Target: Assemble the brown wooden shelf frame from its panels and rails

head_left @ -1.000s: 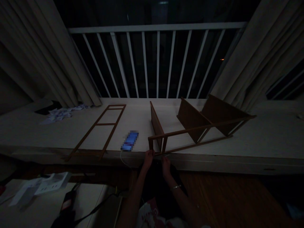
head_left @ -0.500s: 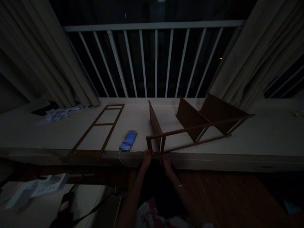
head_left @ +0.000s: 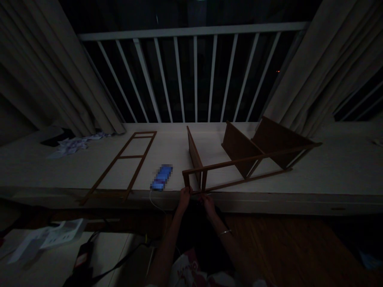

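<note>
A brown wooden shelf rack [head_left: 239,161] lies on its side on the pale window ledge [head_left: 314,179], its three boards standing up and one side frame facing me. My left hand [head_left: 184,196] is closed on the near lower corner of that frame. My right hand [head_left: 207,201] is pinched just beside it at the frame's bottom rail; what it holds is too dark to see. A second, loose side frame [head_left: 122,164] lies flat on the ledge to the left.
A lit phone [head_left: 162,177] with a white cable lies on the ledge left of my hands. Crumpled paper [head_left: 74,144] sits far left. Curtains [head_left: 44,79] hang on both sides, a white railing [head_left: 194,71] behind. Papers [head_left: 48,238] and a dark device lie lower left.
Both hands have crept slightly up and left along the frame's corner. The view has shifted a little; the rack has stayed where it was.
</note>
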Demonstrator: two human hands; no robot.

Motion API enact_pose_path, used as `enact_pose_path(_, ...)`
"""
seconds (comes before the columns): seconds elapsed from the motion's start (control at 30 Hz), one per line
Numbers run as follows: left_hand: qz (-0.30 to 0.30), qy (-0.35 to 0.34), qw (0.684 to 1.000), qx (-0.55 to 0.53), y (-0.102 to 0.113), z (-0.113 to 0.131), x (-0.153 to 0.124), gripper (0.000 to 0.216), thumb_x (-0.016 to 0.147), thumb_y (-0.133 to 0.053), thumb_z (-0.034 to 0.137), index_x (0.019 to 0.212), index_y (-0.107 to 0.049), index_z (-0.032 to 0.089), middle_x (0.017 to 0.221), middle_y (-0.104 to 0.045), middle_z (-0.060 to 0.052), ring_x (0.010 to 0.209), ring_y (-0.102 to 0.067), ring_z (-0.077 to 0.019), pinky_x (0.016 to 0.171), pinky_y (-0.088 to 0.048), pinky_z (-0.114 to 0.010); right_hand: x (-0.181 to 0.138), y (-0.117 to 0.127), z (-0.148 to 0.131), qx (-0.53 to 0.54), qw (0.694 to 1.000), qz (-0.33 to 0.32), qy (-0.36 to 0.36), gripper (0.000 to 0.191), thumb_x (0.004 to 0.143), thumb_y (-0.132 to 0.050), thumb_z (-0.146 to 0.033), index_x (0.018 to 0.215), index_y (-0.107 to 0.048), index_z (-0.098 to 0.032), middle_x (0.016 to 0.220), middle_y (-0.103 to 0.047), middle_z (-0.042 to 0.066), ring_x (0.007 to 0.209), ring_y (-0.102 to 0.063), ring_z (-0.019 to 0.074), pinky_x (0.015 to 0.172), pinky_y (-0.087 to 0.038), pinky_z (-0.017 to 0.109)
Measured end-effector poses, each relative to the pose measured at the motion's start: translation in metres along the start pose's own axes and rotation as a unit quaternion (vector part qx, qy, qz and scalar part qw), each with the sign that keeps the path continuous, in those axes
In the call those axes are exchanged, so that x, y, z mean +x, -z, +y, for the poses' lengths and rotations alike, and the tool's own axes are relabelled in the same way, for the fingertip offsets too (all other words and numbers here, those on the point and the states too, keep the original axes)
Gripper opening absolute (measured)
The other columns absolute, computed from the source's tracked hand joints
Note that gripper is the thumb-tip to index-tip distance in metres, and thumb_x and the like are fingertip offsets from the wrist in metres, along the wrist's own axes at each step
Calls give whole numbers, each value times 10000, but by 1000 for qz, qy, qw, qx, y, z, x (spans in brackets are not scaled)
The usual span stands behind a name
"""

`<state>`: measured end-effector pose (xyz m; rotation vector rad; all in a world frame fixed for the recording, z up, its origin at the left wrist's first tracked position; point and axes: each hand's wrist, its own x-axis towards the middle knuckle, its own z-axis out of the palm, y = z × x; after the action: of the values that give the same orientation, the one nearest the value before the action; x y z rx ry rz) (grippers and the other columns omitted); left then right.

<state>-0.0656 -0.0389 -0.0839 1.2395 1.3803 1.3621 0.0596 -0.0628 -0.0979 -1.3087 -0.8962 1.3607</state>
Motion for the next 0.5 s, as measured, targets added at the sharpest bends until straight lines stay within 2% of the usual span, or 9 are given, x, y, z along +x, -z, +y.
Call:
enact_pose_path(0.13,5,0,1000,1,0,-3,1,492,731,-263,569,492,-401,162,451,-366,29,451,-339,-81,473,-259,-213,2,1,-2,-20,1000,-10,-12,300,639,-483,-392,649,-620,-125,456,-499,-22,402,-389,74,413,-272,191)
enact_pose_path(0.3,1,-6,1000,0,1,0,-2,486,737,-266,560,499,-407,160,457,-363,31,460,-341,-80,478,-259,-210,0,3,-7,-66,998,-11,-19,280,641,-440,-374,569,-576,-140,407,-446,-42,363,-350,73,384,-259,190)
enact_pose_path(0.5,-6,-7,1000,0,2,4,-4,493,739,-253,558,489,-401,160,450,-347,35,451,-331,-78,472,-251,-211,-5,5,-20,-149,988,-7,28,310,664,-412,-366,469,-523,-152,383,-444,-29,406,-404,97,430,-291,198)
